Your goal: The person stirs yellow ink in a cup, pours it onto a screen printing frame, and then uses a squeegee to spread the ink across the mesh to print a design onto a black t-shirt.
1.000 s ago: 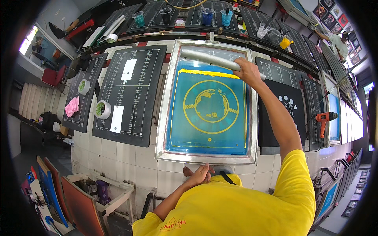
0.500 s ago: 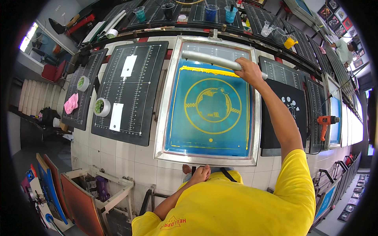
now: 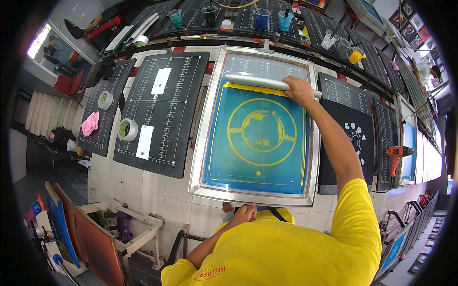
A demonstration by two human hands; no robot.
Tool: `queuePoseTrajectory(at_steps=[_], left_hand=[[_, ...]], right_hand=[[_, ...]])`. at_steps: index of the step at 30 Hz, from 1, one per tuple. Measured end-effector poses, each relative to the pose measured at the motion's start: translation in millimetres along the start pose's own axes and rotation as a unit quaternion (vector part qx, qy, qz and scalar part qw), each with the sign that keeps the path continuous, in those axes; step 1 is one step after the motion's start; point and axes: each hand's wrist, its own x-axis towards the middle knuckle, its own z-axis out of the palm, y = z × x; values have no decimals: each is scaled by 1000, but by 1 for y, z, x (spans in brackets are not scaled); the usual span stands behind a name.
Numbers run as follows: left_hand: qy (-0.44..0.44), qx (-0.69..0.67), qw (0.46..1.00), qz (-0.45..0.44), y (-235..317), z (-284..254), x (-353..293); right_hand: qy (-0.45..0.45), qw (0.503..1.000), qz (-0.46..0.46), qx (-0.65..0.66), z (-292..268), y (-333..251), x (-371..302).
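Note:
My right hand [image 3: 300, 89] grips the right part of a long silver-grey squeegee [image 3: 257, 81]. It lies crosswise over the far part of a screen printing frame [image 3: 253, 199] with metal sides. A thick line of yellow ink [image 3: 257, 89] runs along the squeegee's near side. Nearer to me, the blue mesh [image 3: 224, 162] carries a yellow ring design with an animal figure [image 3: 262, 126] inside. My left hand [image 3: 245, 213] is curled closed at my waist, just short of the frame's near edge; whether anything is in it is hidden.
Left of the frame stands a black printing board [image 3: 186, 95] with white labels and a tape roll [image 3: 127, 129]. A pink cloth [image 3: 90, 124] lies farther left. An orange heat gun [image 3: 396, 157] is at the right. Ink cups [image 3: 262, 19] line the far bench; another person [image 3: 423, 72] is at far right.
My right hand has brought the squeegee nearer to me, up against the yellow ink line. The view has shifted slightly. My left hand stays at my waist.

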Motion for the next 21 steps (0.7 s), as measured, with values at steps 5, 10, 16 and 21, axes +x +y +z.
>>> queuePoseTrajectory(at_steps=[5,10,16,21], left_hand=[[13,2,1000,10,-3,2,1],[17,8,1000,-4,17,4,-4],[-1,3,1000,27,3,0,0],[-21,-4,999,23,-9,-6,5]], right_hand=[[-24,1000,-9,11,-1,-6,0],[-26,1000,7,-11,0,-7,4],[-45,999,21,-8,-5,-17,2],[-86,995,55,13,-17,-41,-17]])
